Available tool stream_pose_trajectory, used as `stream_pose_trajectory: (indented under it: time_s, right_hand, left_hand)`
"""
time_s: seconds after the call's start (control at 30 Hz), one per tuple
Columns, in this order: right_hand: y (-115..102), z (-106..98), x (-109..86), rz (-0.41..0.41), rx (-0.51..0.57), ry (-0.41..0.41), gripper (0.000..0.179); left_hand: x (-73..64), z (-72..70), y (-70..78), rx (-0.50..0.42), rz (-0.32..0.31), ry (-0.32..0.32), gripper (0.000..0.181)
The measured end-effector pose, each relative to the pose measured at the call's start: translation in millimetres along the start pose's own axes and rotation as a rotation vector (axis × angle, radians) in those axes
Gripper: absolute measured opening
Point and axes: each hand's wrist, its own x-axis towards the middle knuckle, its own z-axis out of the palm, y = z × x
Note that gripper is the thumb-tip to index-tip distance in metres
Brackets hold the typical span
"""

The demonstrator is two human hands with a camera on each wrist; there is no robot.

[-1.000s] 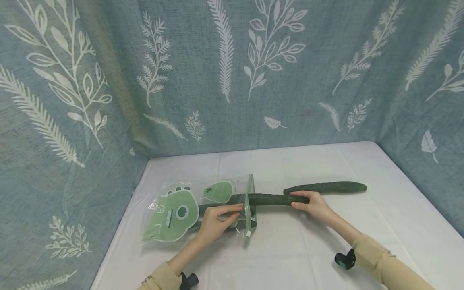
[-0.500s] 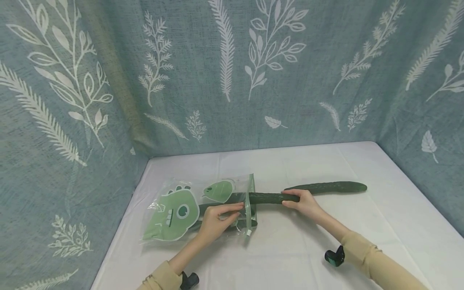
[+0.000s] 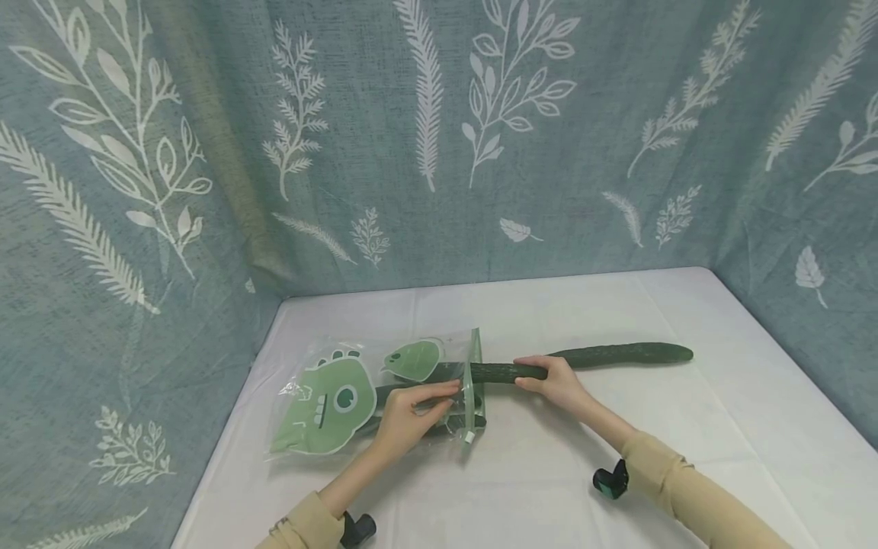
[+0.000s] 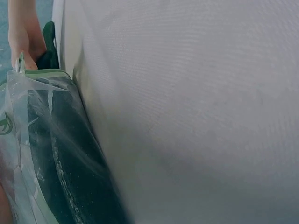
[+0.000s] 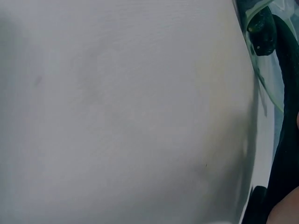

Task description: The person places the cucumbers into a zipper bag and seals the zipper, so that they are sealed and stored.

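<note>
A clear zip bag (image 3: 302, 412) with green cartoon prints lies on the left of the table, its open mouth facing right. Several dark green cucumbers show through its film, also in the left wrist view (image 4: 70, 149). My left hand (image 3: 408, 418) pinches the bag's film near the mouth. With my right hand (image 3: 561, 383) I grip the right end of a cucumber (image 3: 497, 372), whose other end is inside the bag. In the right wrist view that cucumber (image 5: 288, 93) runs up beside another cucumber's end (image 5: 263, 39) at the bag mouth.
One more cucumber (image 3: 631, 354) lies on the white-covered table (image 3: 549, 480), behind and right of my right hand. A green zip slider (image 3: 469, 437) sits at the near corner of the bag mouth. Patterned blue-green curtains (image 3: 439, 221) stand behind and at both sides.
My right hand has moved left, pushing the gripped cucumber farther into the bag. Less of it shows outside the mouth. My left hand stays in place on the bag.
</note>
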Motion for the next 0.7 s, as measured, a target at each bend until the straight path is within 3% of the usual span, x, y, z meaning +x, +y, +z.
stream_pose_trajectory:
  time_s: [0.1, 0.37, 0.7]
  right_hand:
    - [-3, 6, 3.2, -0.016, 0.000, 0.005, 0.041]
    - [-9, 26, 12.3, -0.033, 0.026, 0.026, 0.037]
    - [-21, 44, 21.1, 0.015, 0.057, 0.042, 0.037]
  left_hand:
    - [1.1, -0.7, 3.2, 0.000, -0.006, 0.001, 0.020]
    - [9.0, -6.9, 34.1, 0.022, 0.023, 0.011, 0.020]
    - [11.6, -9.0, 36.5, 0.016, 0.044, 0.018, 0.021]
